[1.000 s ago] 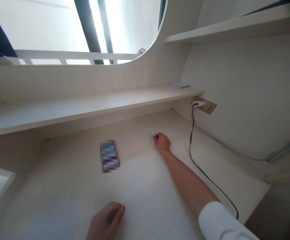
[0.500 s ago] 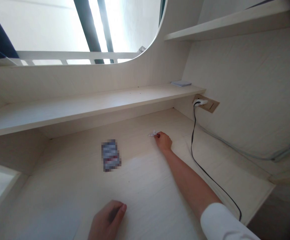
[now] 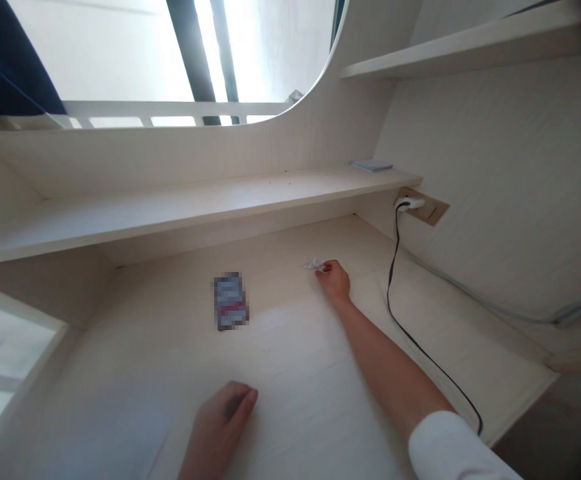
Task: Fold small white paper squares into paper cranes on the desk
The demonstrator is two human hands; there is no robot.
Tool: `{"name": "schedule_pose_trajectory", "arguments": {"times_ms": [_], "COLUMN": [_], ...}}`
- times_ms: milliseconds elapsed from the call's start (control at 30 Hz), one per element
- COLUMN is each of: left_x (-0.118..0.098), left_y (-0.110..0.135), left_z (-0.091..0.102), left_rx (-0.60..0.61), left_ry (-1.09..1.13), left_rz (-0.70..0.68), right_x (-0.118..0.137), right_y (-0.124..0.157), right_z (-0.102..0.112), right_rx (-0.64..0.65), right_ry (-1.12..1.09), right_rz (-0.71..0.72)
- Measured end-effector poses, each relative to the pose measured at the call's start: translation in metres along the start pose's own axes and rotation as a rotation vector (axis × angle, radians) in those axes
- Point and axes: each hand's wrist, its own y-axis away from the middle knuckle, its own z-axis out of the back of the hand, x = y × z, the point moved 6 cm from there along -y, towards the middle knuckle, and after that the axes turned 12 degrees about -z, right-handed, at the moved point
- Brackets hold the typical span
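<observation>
My right fingers pinched the paper by one edge, probably to steady it; my left fingers curled, contents hidden from me.

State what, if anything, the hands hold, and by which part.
The right hand seems to pinch the white scrap by its right end; left hand: nothing visible.

Right hand: is pinching, fingers bending inward toward the thumb. Right wrist: is lying nearly in line with the forearm. Right forearm: is extending diagonally, bare, from the lower right. Left hand: is sitting nearer the body, loosely curled, a hollow showing between thumb and index finger.
</observation>
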Motion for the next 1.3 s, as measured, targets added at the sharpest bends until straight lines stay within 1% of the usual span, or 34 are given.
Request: {"name": "schedule_pose_trajectory", "arguments": {"times_ms": [100,167,300,400,500,567,600,667,733,800,867,900,967,1000,1100,1300], "left_x": [-0.003,-0.005,-0.012,-0.022,-0.032,-0.035,-0.035,-0.029,-0.016,0.002,0.024,0.034,0.051,0.057,0.069,0.079], "left_y": [0.002,0.002,0.004,0.007,0.016,0.027,0.033,0.048,0.066,0.085,0.105,0.112,0.121,0.123,0.122,0.118], "left_z": [0.002,0.002,0.000,0.000,-0.001,-0.001,0.001,0.009,0.024,0.050,0.081,0.095,0.117,0.123,0.132,0.130], "left_rx": [-0.013,-0.015,-0.014,-0.018,0.010,0.026,0.016,-0.056,-0.169,-0.319,-0.461,-0.510,-0.552,-0.558,-0.551,-0.539], "left_ry": [0.003,-0.001,-0.026,-0.097,-0.165,-0.189,-0.199,-0.204,-0.217,-0.294,-0.474,-0.519,-0.570,-0.589,-0.639,-0.663], "left_rz": [0.000,-0.018,-0.079,-0.149,-0.201,-0.219,-0.207,-0.165,-0.103,-0.008,0.158,0.219,0.293,0.317,0.376,0.458], "right_x": [0.000,0.003,0.015,0.027,0.038,0.043,0.045,0.051,0.053,0.049,0.044,0.042,0.039,0.039,0.039,0.039], "right_y": [0.021,0.046,0.116,0.170,0.211,0.229,0.236,0.246,0.250,0.248,0.244,0.242,0.239,0.239,0.239,0.238], "right_z": [0.005,0.007,0.008,0.007,0.003,-0.003,-0.005,-0.007,-0.008,-0.008,-0.009,-0.009,-0.011,-0.011,-0.012,-0.012], "right_rx": [0.034,0.081,0.224,0.333,0.413,0.471,0.485,0.488,0.512,0.564,0.616,0.630,0.653,0.660,0.671,0.687], "right_ry": [-0.035,-0.044,-0.044,-0.040,-0.034,0.012,0.031,0.048,0.015,-0.050,-0.095,-0.103,-0.098,-0.091,-0.081,-0.096], "right_rz": [0.055,0.112,0.273,0.381,0.422,0.388,0.396,0.479,0.553,0.565,0.548,0.539,0.524,0.520,0.521,0.527]}}
